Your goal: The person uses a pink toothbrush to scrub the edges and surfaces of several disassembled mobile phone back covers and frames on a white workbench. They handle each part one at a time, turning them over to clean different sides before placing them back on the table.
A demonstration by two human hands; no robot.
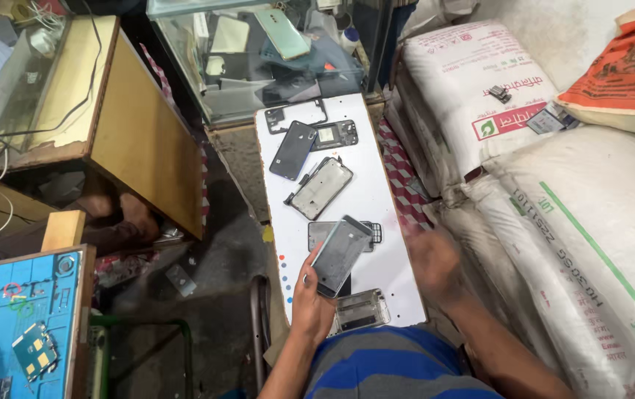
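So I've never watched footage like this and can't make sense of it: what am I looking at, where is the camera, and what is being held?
There is no machine here: a person works with bare hands, and the single camera sits on their head, looking down. The left hand has a grip on a phone screen panel, tilted above a long white board. The right hand is blurred, open and holds nothing. On the board lie a dark phone, a phone frame and a clear back cover. White sacks are stacked to the right.
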